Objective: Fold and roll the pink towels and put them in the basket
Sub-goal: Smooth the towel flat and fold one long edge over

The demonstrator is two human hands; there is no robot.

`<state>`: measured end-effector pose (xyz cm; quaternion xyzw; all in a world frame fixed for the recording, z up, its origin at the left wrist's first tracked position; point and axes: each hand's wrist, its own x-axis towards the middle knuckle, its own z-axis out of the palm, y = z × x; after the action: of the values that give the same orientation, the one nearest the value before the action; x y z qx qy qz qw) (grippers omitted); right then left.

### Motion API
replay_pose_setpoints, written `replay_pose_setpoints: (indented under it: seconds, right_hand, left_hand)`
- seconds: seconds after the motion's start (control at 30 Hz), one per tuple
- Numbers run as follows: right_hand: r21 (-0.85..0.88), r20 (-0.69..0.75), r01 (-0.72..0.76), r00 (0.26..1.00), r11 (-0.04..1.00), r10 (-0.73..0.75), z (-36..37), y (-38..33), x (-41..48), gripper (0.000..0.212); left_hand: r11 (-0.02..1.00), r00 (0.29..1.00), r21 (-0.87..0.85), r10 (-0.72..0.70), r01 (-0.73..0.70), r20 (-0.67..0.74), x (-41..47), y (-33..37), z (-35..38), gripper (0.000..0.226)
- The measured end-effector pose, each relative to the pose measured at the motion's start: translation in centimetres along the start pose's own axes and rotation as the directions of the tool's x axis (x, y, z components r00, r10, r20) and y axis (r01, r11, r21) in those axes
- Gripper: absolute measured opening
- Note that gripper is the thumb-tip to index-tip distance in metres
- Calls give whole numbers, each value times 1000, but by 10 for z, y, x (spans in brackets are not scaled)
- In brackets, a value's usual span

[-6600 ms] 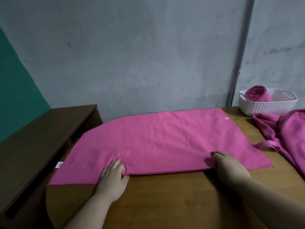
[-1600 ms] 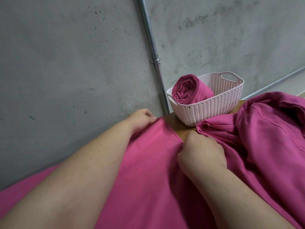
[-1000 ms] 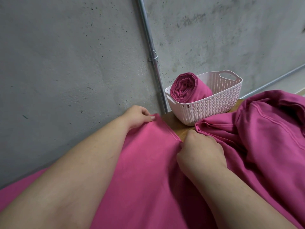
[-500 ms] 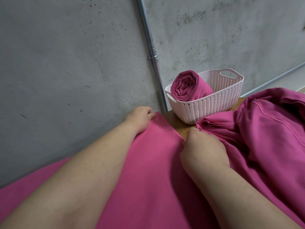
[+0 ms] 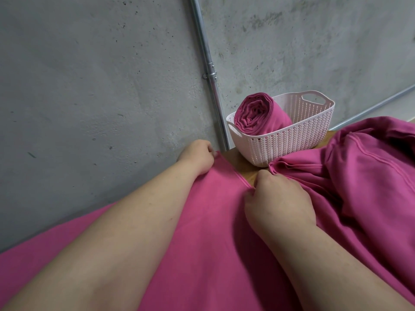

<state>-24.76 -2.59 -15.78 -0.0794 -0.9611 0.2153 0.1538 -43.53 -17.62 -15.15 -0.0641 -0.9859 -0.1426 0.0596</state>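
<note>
Two bare forearms fill the near view, both stretched away across a flat pink towel [image 5: 213,232] of smooth cloth that covers the near part of the table. Follow the right arm out and there's the right hand [image 5: 277,198], knuckles up, its grip closed on the hemmed end of that towel with the fingers curled over the edge. Further out and to the left, the left hand [image 5: 197,158] sits at the towel's far corner, close to the wall, its grip pinched together on the corner of the cloth. The hem runs straight between the two hands.

Just past the hem, a small wedge of bare brown wooden table [image 5: 241,168] shows. On the right lies a crumpled heap of pink towels [image 5: 359,187], its folded tip just beside the right hand and up against the foot of the basket.

Further back, the white lattice plastic basket [image 5: 292,142] with handle cut-outs stands on the table. One rolled pink towel [image 5: 258,115] lies in its left end, spiral end facing us, poking above the rim.

Behind everything, a grey metal pipe [image 5: 208,63] climbs the rough grey concrete wall [image 5: 89,86].
</note>
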Motion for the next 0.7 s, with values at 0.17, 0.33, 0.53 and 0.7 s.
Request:
replay_pose_setpoints:
  seconds: [0.17, 0.33, 0.53, 0.7]
  right_hand:
    - [-29, 32, -9, 999, 1000, 10, -2, 1, 0, 14]
    - [-58, 97, -32, 995, 998, 38, -8, -2, -2, 15]
    - [-34, 56, 210, 976, 977, -208, -12, -17, -4, 24]
    - [-3, 381, 428, 836, 904, -394, 6, -17, -5, 52]
  left_hand:
    - [992, 995, -77, -99, 100, 12, 0, -6, 8, 35]
    - [998, 999, -26, -53, 53, 10, 1, -8, 6, 34]
    - [999, 1000, -28, -26, 25, -17, 0, -10, 7, 34]
    - [1000, 1000, -22, -12, 11, -25, -2, -6, 8, 30]
